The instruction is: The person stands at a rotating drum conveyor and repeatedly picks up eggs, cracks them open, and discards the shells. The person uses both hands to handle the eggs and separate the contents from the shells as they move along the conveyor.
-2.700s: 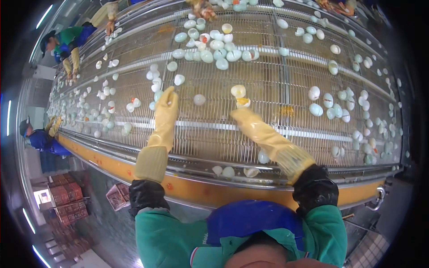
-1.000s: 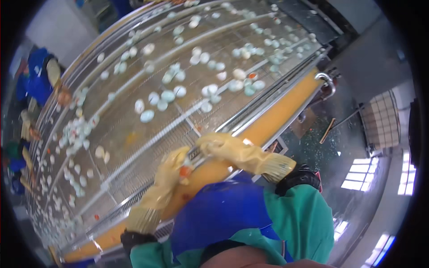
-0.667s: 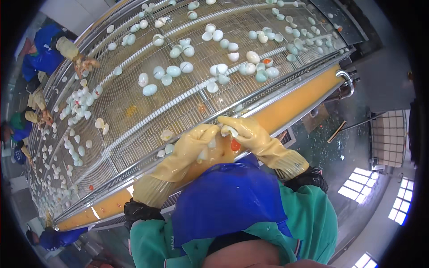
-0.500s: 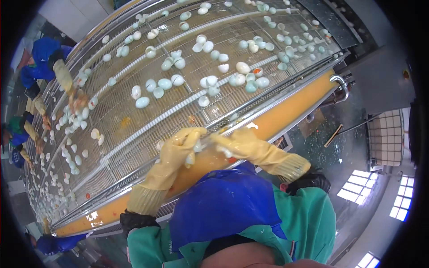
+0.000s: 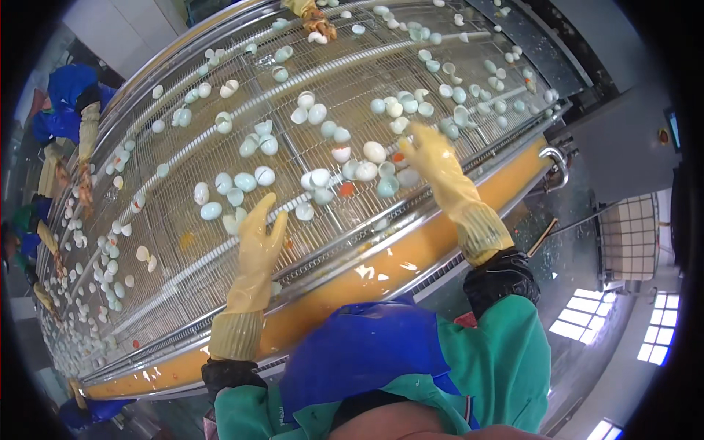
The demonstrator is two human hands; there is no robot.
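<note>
My left hand [image 5: 260, 238], in a yellow rubber glove, hovers over the near side of the wire-mesh conveyor [image 5: 352, 246]. Its thumb and fingers are spread, and nothing lies between them. Close to its fingertips are pale eggshells [image 5: 233, 221]. Farther right, my right hand [image 5: 434, 150], gloved alike, reaches over the belt. Its fingers look apart, with the tips beside a white shell [image 5: 400, 125]; no held object shows. Between the hands sit white and pale blue eggs and shells, among them a whitish egg [image 5: 374, 152] and an orange-red yolk [image 5: 347, 189].
An orange-yellow trough [image 5: 396, 260] with metal rails runs between me and the belt. A curved metal pipe [image 5: 561, 165] stands at its right end. Co-workers in blue [image 5: 70, 92] work along the far left. Another person's glove [image 5: 314, 18] reaches in at the top.
My hands were together over the trough, close to small white shell pieces. They have parted and reached out over the belt. Eggs and shells have shifted left; another person's glove has appeared at the top.
</note>
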